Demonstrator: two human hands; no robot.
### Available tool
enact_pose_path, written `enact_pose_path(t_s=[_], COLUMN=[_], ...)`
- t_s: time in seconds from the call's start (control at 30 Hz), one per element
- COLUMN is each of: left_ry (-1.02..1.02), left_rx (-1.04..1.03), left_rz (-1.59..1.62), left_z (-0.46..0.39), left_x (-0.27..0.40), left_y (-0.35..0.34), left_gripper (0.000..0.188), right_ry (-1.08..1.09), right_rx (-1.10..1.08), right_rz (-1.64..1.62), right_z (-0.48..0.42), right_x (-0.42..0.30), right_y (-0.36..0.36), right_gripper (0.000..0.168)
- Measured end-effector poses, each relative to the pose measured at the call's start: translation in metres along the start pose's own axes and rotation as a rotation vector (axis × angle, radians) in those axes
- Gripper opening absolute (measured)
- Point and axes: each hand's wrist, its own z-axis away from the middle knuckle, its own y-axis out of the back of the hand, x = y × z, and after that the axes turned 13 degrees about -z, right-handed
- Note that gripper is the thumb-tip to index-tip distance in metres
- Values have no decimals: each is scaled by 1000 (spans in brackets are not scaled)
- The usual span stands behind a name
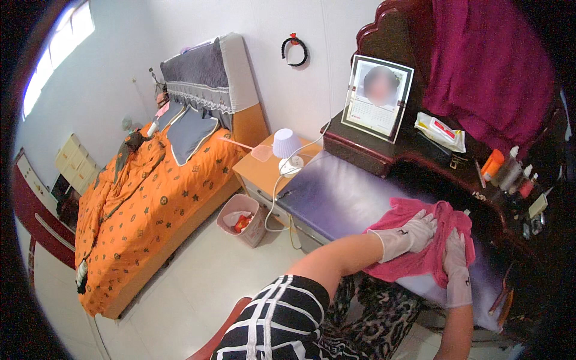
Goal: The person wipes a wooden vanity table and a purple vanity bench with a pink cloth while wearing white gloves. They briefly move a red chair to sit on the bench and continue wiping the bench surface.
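Observation:
A bright pink cloth (387,225) lies bunched on the glossy purple-and-white top of a dressing table (324,198). My left hand (416,234), in a whitish glove, presses on the middle of the cloth with its fingers bent into the folds. My right hand (456,256), gloved alike, holds the cloth near its right edge. Both hands are close together, and the cloth partly hides the fingertips. Behind the cloth, a dark recess (418,180) runs under the table's raised shelf.
A framed calendar (375,121) and a wipes packet (441,132) stand on the shelf. Several bottles (513,173) crowd the right side. Left of the table are a nightstand (252,168) with a pleated lamp (286,144), a pink waste bin (256,229), a white cable (272,211) and a bed (148,216).

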Motion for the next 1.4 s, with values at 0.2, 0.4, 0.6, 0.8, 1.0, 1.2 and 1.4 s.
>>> enact_pose_path(t_s=[0.2, 0.4, 0.6, 0.8, 1.0, 1.2, 1.4], left_ry=[157, 331, 339, 271, 396, 446, 269], left_rx=[-73, -53, -3, 57, 83, 67, 31], left_rz=[0, 46, 71, 85, 60, 17, 11], left_z=[-46, -52, -14, 42, 99, 125, 127], left_x=[-3, 12, 23, 0, -45, -24, 0], left_y=[17, 15, 14, 7, -4, 8, 14], left_gripper=[63, 60, 60, 66, 72, 69, 67], right_ry=[-194, -438, -424, -466, -648, -719, -226], right_rx=[141, 244, 210, 191, 202, 185, 79], right_rz=[-36, 95, 30, -29, -40, 37, 8], right_z=[-46, -38, -1, 46, 99, 125, 113], right_x=[36, 9, -8, 11, 25, 8, -30], right_y=[-15, -12, -1, 6, 15, 10, -12], right_gripper=[52, 49, 53, 60, 62, 62, 57])
